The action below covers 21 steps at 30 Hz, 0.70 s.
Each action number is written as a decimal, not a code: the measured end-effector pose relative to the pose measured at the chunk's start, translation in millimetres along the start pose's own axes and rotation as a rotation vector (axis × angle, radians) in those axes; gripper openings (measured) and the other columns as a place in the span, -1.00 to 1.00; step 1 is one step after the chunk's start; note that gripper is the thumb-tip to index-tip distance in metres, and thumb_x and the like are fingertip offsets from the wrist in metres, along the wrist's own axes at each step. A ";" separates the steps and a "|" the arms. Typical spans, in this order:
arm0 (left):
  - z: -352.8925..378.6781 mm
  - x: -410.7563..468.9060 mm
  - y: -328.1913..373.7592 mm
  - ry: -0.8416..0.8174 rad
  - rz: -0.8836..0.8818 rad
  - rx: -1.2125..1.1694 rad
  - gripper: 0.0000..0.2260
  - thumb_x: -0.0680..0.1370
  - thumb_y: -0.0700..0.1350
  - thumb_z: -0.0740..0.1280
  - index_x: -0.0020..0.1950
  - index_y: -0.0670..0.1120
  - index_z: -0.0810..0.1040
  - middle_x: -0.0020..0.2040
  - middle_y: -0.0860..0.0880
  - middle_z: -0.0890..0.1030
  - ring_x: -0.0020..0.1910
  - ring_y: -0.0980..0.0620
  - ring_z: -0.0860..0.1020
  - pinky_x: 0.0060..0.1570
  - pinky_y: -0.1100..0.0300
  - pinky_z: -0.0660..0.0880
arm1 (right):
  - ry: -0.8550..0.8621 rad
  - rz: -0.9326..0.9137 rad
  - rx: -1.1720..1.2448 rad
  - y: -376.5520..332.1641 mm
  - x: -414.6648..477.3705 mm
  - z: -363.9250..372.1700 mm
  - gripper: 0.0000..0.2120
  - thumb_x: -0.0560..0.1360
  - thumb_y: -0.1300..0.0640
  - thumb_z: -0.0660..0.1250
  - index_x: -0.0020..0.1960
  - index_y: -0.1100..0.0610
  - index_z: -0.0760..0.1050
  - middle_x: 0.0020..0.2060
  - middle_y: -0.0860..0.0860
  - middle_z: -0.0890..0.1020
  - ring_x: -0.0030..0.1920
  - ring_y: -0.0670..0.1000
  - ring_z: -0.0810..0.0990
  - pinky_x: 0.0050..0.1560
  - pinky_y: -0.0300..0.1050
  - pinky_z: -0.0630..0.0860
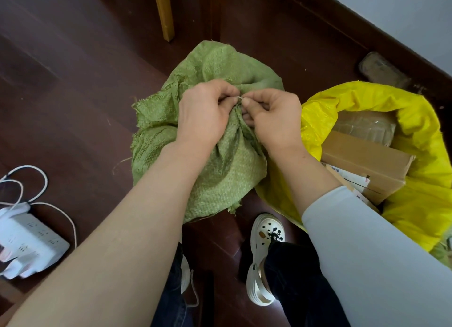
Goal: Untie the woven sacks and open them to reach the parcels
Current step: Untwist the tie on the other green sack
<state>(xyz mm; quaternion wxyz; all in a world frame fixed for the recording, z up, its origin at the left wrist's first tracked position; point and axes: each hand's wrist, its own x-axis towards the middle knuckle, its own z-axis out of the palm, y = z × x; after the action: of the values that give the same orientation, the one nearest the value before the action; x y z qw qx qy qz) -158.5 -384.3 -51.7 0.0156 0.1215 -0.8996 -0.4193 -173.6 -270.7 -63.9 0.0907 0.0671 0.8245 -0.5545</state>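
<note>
Untying stage: pinched pale tie (240, 97) at green sack (220, 172) neck with left hand (203, 112) and right hand (274, 120); next probably required working knot loose.

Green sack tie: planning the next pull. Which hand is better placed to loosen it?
Probably right hand: its fingers pinch the tie end, while left hand holds the sack at its neck.

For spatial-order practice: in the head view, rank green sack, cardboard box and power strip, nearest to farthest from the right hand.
1. green sack, its tie pinched by the right hand.
2. cardboard box, at right.
3. power strip, far left.
</note>
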 end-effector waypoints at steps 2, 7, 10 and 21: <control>-0.4 -0.7 0.8 -0.032 0.039 0.009 -0.83 0.49 -0.16 0.38 0.06 -0.03 0.65 -0.03 0.01 0.67 -0.01 0.07 0.60 0.12 0.14 0.50 | 0.000 -0.032 -0.062 0.5 0.6 0.0 -0.90 0.50 0.27 0.31 -0.09 0.15 0.60 -0.41 -0.08 0.56 -0.37 -0.07 0.57 -0.11 0.03 0.63; 1.6 -3.3 0.7 0.006 0.004 0.051 -0.83 0.52 -0.11 0.34 0.08 -0.06 0.64 0.03 -0.02 0.66 0.05 0.02 0.59 0.11 0.17 0.48 | -0.022 -0.056 -0.131 -0.7 1.1 0.2 -0.91 0.50 0.23 0.31 -0.10 0.17 0.60 -0.41 -0.06 0.56 -0.34 0.01 0.60 -0.11 0.05 0.62; 0.9 -1.6 1.5 0.025 -0.005 0.048 -0.83 0.53 -0.10 0.34 0.08 -0.07 0.64 0.02 -0.01 0.66 0.03 0.05 0.59 0.07 0.23 0.46 | -0.010 0.020 -0.001 -1.2 1.7 0.5 -0.88 0.51 0.28 0.29 -0.14 0.10 0.54 -0.41 -0.05 0.56 -0.41 -0.09 0.55 -0.19 -0.09 0.61; 2.7 -1.7 1.6 0.065 0.022 -0.016 -0.84 0.54 -0.12 0.31 0.07 -0.05 0.64 -0.03 0.03 0.66 -0.03 0.10 0.57 0.04 0.26 0.46 | -0.013 0.052 0.075 -3.5 2.0 0.0 -0.89 0.52 0.29 0.27 -0.11 0.15 0.54 -0.40 -0.03 0.57 -0.42 -0.11 0.55 -0.24 -0.19 0.60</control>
<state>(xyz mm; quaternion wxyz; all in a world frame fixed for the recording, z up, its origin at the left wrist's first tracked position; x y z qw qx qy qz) -157.5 -380.9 -52.1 0.0503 0.1252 -0.8964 -0.4222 -176.2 -272.0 -61.2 0.1079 0.0880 0.8007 -0.5827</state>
